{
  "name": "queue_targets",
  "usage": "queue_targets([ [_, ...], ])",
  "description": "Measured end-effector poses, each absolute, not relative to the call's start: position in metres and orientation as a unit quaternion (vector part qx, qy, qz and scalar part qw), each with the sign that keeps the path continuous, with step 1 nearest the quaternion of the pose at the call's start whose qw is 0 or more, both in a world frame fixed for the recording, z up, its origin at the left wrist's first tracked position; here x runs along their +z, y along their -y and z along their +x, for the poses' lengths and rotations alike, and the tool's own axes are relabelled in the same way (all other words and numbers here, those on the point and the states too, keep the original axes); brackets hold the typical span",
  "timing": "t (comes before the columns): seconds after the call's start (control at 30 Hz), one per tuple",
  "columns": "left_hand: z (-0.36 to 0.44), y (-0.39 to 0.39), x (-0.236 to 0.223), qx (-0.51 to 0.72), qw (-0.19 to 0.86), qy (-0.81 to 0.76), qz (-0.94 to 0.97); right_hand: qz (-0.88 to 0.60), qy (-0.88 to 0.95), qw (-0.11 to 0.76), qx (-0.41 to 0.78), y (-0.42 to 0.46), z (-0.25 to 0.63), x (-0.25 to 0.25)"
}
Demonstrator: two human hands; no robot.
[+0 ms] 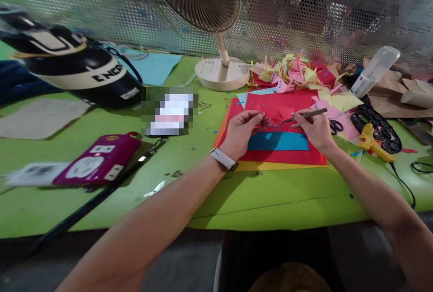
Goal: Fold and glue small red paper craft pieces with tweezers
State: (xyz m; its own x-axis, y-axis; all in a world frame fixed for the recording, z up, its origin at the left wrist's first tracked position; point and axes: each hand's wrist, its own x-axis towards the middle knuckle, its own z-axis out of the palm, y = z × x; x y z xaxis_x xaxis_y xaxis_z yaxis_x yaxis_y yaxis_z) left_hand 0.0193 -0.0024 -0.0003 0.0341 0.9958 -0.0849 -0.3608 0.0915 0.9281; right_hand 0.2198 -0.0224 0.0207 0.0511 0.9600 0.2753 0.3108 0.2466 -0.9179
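Note:
My left hand [239, 133], with a white band on its wrist, pinches a small folded red paper piece [280, 112]; its outline blends into the red sheets behind it. In my right hand [314, 130] is a pair of dark tweezers [316, 113], gripped like a pen. Their tips point left, close to the folded piece; I cannot tell whether they touch it. Below both hands a blue paper strip [279, 142] lies on a stack of red sheets [287, 158]. Tiny blue bits are scattered around the fingers.
Folded paper cranes [294, 70] are heaped behind my hands. A yellow glue gun [375, 143], black scissors [336, 125] and a clear bottle [375, 71] lie to the right. Leftward are a fan [221, 75], a blurred-out phone [172, 114], a purple pouch [98, 159] and a large black bottle [84, 71].

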Motion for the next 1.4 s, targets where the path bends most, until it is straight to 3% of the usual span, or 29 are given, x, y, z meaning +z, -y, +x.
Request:
queue_targets([
  [0.4, 0.019, -0.001, 0.000, 0.589, 0.622, -0.395, 0.331, -0.542, 0.486, 0.523, 0.442, 0.008, 0.225, 0.008],
  [1.4, 0.018, -0.004, -0.002, 0.568, 0.643, -0.404, 0.320, -0.523, 0.504, 0.512, 0.459, 0.000, 0.219, 0.001],
])
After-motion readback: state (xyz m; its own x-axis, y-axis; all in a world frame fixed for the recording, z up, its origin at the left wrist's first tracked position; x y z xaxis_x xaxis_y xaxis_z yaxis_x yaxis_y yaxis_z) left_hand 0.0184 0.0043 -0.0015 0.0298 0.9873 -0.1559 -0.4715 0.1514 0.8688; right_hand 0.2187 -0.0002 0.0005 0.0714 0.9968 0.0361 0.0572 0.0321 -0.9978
